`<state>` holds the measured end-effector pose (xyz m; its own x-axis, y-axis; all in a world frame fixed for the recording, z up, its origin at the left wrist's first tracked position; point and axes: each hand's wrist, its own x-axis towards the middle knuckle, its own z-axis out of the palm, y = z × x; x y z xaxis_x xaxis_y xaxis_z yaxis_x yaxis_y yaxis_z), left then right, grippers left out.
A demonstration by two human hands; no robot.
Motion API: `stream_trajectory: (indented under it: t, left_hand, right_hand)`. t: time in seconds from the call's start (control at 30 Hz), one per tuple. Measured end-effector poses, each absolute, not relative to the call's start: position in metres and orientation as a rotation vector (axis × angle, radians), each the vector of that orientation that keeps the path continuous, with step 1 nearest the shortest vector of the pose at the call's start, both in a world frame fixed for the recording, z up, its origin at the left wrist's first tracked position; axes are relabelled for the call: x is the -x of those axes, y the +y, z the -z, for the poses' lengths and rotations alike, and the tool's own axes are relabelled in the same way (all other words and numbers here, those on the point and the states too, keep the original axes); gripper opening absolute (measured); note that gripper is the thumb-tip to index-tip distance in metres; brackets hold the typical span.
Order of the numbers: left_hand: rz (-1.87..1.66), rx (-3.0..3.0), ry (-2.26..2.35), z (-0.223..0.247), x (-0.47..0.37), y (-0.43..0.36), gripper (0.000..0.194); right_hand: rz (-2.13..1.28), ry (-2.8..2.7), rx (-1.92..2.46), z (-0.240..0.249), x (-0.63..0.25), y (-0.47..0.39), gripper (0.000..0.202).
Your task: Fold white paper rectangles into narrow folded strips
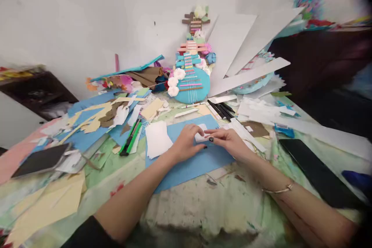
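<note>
Nearest, a black sleeve (93, 236) and a bare right forearm (308, 203) crossed the table's (171, 209) near edge. Toward the left edge lay cream sheets (55, 207), a dark pad (40, 161) and a heap of scraps (101, 117), with a green cutter (134, 139) beside them. A black slab (316, 172) lay toward the right edge. At the far edge stood a turquoise lute (194, 88) with white flowers (173, 82); white boards (232, 42) rose to its right, and black pens (222, 109) lay before them.

Mid-table, white sheets (158, 138) covered the left part of a blue sheet (188, 172), just beside the left grip (186, 143). White strips (250, 135) crowded its right edge, near the right grip (231, 143).

A small white paper (200, 133) was between the two grips, over the blue sheet near its far edge. The left grip arched open, thumb apart from the fingers, its index finger overlapping the paper in view. The right grip's fingertips met the paper's right side; whether they pinched it, I could not tell.
</note>
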<state>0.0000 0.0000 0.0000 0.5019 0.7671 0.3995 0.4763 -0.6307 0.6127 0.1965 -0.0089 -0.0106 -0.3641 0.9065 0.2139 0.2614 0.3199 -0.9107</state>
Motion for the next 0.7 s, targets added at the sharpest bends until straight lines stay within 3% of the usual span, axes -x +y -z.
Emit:
stream_trajectory:
  t: [0.1,0.4,0.7]
  left_hand:
    - [-0.842,-2.309,0.957,0.001,0.008,0.003,0.001]
    - [-0.526,-2.34,0.569,0.0,0.019,0.011,0.005]
    - [-0.485,-2.337,0.504,0.002,0.018,0.015,0.008]
  right_hand:
    - [-1.035,-1.858,1.105,0.015,-0.199,-0.005,0.019]
    - [-0.996,-2.212,0.943,0.014,-0.211,-0.001,0.01]
    - [-0.857,-2.383,0.877,0.003,-0.209,-0.005,0.013]
